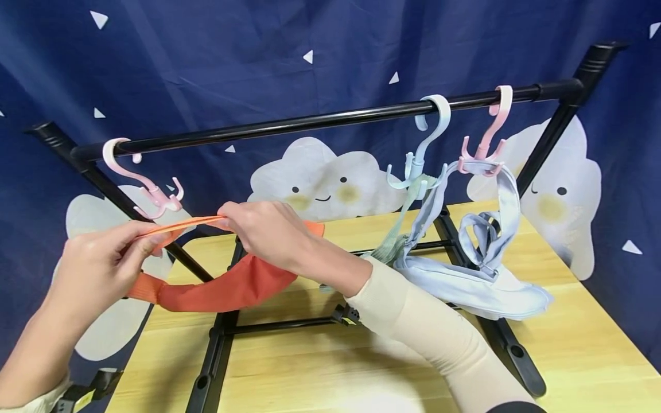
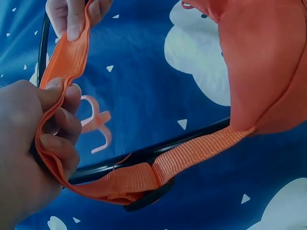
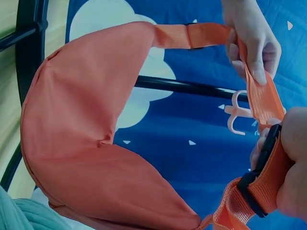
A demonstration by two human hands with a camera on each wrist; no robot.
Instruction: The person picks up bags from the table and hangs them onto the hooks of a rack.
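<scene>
An orange waist bag hangs by its strap from both hands, its curved pouch drooping below them. My left hand grips the orange strap between thumb and curled fingers. A short way along, my right hand pinches the same strap, so the stretch between them is taut. Beside the right hand, a black buckle shows on the strap in the right wrist view. Just above and behind the taut strap is a pink hook hanger, hung on the rod with its prongs bare.
A black rod spans the rack above a wooden table. Toward its right end hang a light blue hook hanger with a green strap item and another pink hanger with a pale blue bag. Behind is a blue curtain.
</scene>
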